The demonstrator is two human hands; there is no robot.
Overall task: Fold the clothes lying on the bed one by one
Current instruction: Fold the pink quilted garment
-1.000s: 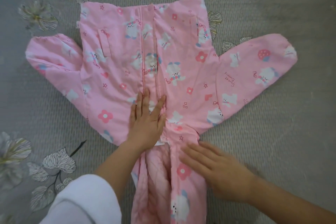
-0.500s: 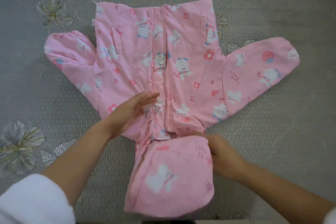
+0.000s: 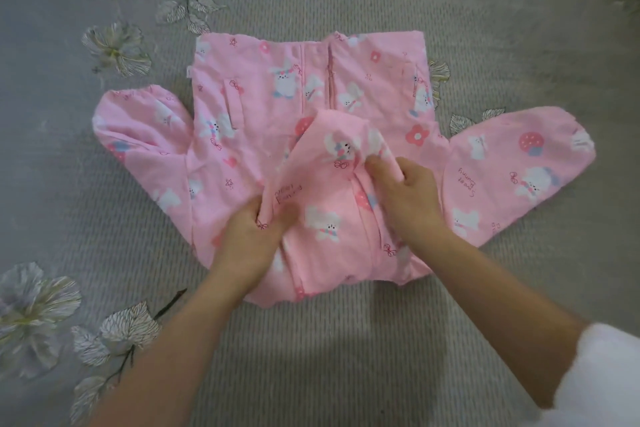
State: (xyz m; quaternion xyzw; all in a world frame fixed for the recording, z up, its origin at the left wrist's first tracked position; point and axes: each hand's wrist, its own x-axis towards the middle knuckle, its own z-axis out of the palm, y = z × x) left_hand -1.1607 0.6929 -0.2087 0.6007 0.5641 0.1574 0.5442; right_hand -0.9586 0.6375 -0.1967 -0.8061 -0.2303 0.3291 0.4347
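Note:
A pink padded jacket (image 3: 256,121) with a white bunny and flower print lies front-up on the bed, hem at the far side, both sleeves spread out to left and right. Its hood (image 3: 329,198) is turned up over the chest, covering the lower zip. My left hand (image 3: 249,239) grips the hood's left edge, fingers curled into the fabric. At the hood's right side my right hand (image 3: 405,191) pinches a fold of fabric.
The bed cover (image 3: 346,357) is grey and ribbed, with pale printed flowers and leaves (image 3: 31,312) along the left side. No other clothes show in this view. White fluffy cuffs (image 3: 609,371) sit on my forearms.
The hood, which hung toward me, has been lifted and flipped up onto the jacket's chest. My left hand left the zip area and took hold of the hood's left edge.

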